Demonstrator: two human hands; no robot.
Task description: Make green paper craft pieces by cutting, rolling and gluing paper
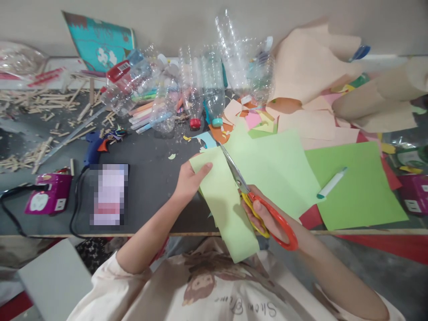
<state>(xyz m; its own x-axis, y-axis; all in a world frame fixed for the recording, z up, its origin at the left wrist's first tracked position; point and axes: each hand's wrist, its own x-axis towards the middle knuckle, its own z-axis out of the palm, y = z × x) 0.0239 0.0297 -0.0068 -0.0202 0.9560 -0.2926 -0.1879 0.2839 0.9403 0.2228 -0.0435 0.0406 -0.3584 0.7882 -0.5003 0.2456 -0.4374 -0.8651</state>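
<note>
My left hand [190,179] pinches the top left corner of a pale green paper sheet [223,203], thumb on top. My right hand [267,216] grips orange and yellow handled scissors [259,205]; the blades [232,167] point up and left along the edge between that strip and the wider pale green sheet [277,167]. The strip hangs down over the table's front edge toward my lap.
A brighter green sheet [359,187] with a marker [331,183] on it lies at right. Several clear plastic bottles [200,84] stand behind, beside beige paper [310,62]. Wooden sticks [40,107], a blue glue gun [93,149], a magenta box [50,194] and a phone [110,194] lie at left.
</note>
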